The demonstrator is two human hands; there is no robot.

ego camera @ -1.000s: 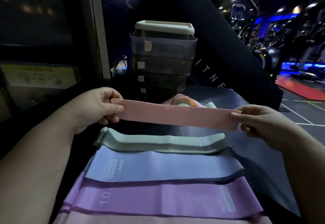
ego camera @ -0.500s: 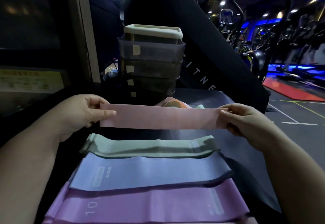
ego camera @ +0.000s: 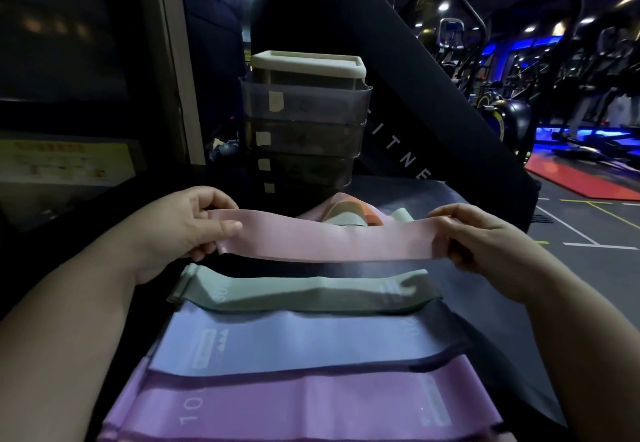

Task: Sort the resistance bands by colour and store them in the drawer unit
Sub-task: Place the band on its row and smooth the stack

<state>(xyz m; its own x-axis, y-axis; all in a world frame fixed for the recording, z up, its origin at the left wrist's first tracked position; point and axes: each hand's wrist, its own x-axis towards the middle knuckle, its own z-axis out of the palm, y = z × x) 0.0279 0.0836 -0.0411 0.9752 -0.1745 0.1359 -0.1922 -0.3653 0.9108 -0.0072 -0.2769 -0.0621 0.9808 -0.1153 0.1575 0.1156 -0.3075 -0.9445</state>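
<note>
A pink resistance band [ego camera: 325,239] hangs stretched flat in the air between my hands. My left hand [ego camera: 183,230] pinches its left end and my right hand [ego camera: 481,237] pinches its right end. Below it, three bands lie in a row on the dark surface: a grey-green band [ego camera: 304,294], a blue band [ego camera: 304,341] and a purple band [ego camera: 304,407]. A small heap of other bands [ego camera: 349,214], pink, cream and orange, lies behind the held band. The smoky plastic drawer unit [ego camera: 304,129] with a cream top stands just beyond, all its drawers closed.
A black slanted machine panel [ego camera: 433,95] with white lettering rises behind the drawer unit. The dark mat [ego camera: 485,303] under the bands ends at the right above a grey gym floor [ego camera: 588,251] with painted lines. A dark wall with a yellow sign [ego camera: 65,161] stands at the left.
Both hands have lowered the pink band slightly and brought it level. The camera view has shifted a little.
</note>
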